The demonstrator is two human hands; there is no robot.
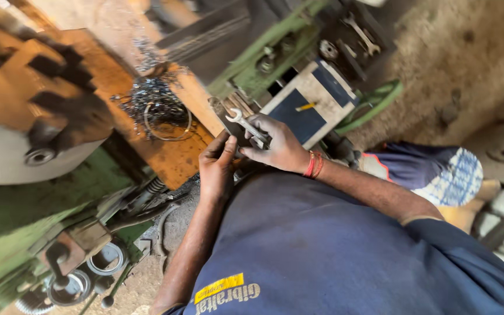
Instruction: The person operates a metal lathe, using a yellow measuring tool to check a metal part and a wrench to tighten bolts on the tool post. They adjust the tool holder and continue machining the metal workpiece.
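Note:
My right hand (278, 146) grips a silver open-ended spanner (245, 124), its jaw pointing up-left over a dark flat metal piece (224, 116). My left hand (217, 169) rests just below and to the left, thumb and fingers pressed against the lower end of that dark piece. Both hands work in front of my blue shirt, beside the green lathe body (263, 55). Red threads circle my right wrist. What the spanner jaw engages is hidden by the fingers.
A tangle of metal swarf (154, 105) lies on the orange lathe tray (164, 157). The chuck (24, 116) sits at left, handwheels and levers (83, 274) at lower left. Spanners (360, 35) rest on the machine top. A dirt floor lies at right.

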